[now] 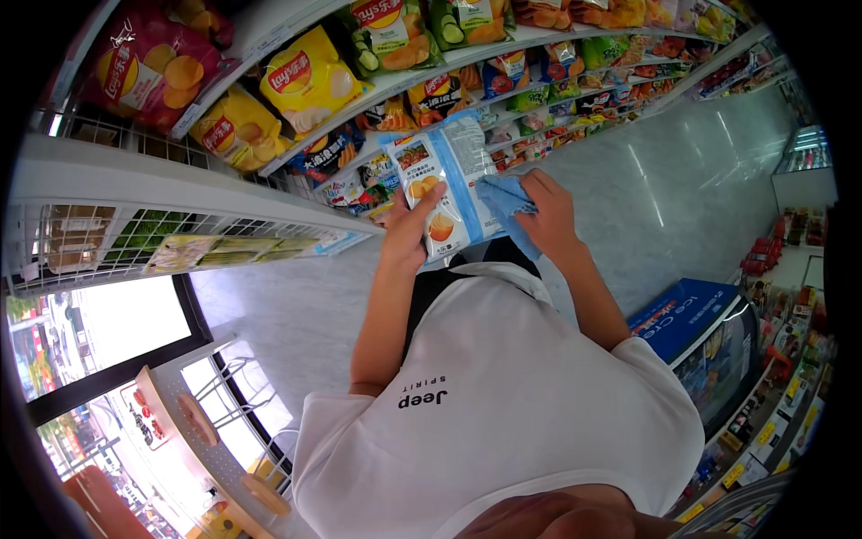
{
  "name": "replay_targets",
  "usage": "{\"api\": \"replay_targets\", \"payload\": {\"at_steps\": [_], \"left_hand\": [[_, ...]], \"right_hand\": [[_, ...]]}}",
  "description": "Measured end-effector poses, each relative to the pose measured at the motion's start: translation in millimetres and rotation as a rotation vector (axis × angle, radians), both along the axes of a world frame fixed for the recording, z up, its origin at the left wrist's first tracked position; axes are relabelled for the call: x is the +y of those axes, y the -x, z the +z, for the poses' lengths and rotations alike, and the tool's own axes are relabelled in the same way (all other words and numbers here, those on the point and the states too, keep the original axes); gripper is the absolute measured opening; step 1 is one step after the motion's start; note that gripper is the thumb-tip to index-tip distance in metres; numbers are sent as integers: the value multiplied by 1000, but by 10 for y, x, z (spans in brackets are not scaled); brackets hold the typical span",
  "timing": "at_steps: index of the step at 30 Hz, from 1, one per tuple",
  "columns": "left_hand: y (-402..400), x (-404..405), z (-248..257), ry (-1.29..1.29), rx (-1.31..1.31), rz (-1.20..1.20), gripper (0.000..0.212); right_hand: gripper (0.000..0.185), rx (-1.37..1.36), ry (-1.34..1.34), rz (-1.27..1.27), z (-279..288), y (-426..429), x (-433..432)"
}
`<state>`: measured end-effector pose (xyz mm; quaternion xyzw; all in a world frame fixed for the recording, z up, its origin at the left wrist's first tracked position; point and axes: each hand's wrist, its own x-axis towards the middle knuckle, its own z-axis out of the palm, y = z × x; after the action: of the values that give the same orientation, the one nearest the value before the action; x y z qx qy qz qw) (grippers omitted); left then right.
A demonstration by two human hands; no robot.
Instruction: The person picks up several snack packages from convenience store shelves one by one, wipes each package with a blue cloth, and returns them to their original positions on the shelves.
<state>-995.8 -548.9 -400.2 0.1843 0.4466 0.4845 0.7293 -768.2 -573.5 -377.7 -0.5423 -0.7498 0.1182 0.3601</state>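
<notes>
A blue and white bag of Lay's potato chips (pixel 465 182) is held up in front of me, its printed back facing the camera. My left hand (pixel 409 226) grips its lower left side, thumb across the front. In my right hand (pixel 552 209) is a bunched light-blue cloth (pixel 504 202), which lies against the bag's right edge. The fingers behind the bag are hidden. Just beyond the bag runs a white shelf (pixel 404 79) lined with snacks, among them a yellow Lay's bag (pixel 306 77) and a green Lay's bag (pixel 392 34).
At left, a white wire rack (pixel 128 236) holding packets ends the shelving. Grey floor (pixel 626 155) stretches to the right. A blue ice cream freezer (pixel 683 310) stands right of me, beside stocked shelves. Stools with round wooden seats (pixel 199 419) stand by the window, lower left.
</notes>
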Motion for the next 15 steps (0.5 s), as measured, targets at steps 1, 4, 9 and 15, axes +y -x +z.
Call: {"api": "replay_targets", "payload": {"at_steps": [1,4,9,15], "left_hand": [[-29,1,-14,14,-22,30,60],[-96,34,-18,-18,-85,47,59],[-214,62,14,-46,-120,74,58],[-244,109,125,-97,52,53,60]], "right_hand": [[45,2,-2,-3,18,36,-4],[47,-110,-39,131,47,195,-72],[47,-54,-52,124,-81,451,-255],[48,-20,-74,317,-21,461,-361]]}}
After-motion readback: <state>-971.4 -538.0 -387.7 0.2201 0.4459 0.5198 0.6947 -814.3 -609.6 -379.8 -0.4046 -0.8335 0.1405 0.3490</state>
